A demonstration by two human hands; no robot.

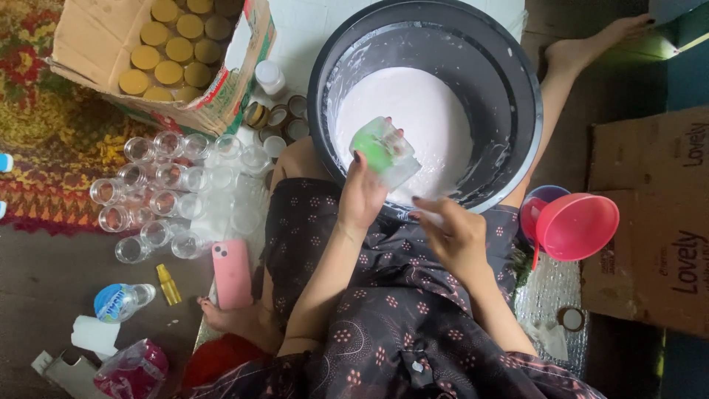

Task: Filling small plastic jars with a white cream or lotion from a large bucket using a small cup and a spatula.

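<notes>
The left hand [363,193] holds a clear plastic cup [385,153] over the pale pink cream in the black basin [517,111], the right hand [456,230] seemingly pinching something small, while the empty jars [159,192] on the floor remain unfilled.

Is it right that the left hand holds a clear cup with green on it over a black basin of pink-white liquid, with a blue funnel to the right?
Not quite. The funnel is pink, not blue, as the head view shows. The rest stands: the left hand holds the clear cup with green on it over the black basin of pink-white liquid.
</notes>
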